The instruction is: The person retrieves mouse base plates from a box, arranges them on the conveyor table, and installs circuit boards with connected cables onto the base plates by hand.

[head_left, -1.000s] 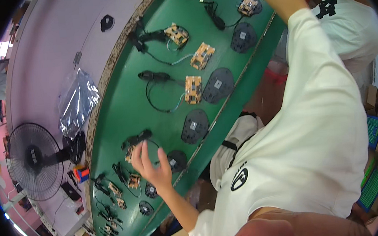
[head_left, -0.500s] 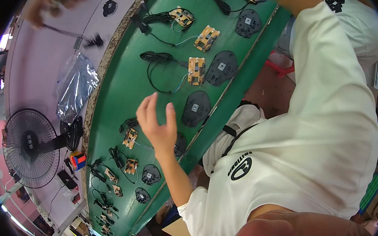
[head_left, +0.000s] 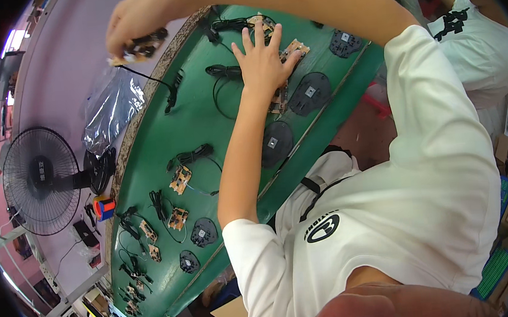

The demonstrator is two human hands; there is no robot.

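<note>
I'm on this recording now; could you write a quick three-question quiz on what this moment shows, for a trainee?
1. What does the right hand hold?
2. True or false: the left hand is clenched into a fist.
3. In the picture, where is the fan relative to the green worktop? A) to its left; B) to its right; C) standing on it.

Key:
1. A circuit board, somewhat blurred, with a black cable trailing from it.
2. False: its fingers are spread over the tan boards; whether they touch cannot be told.
3. A.
</note>
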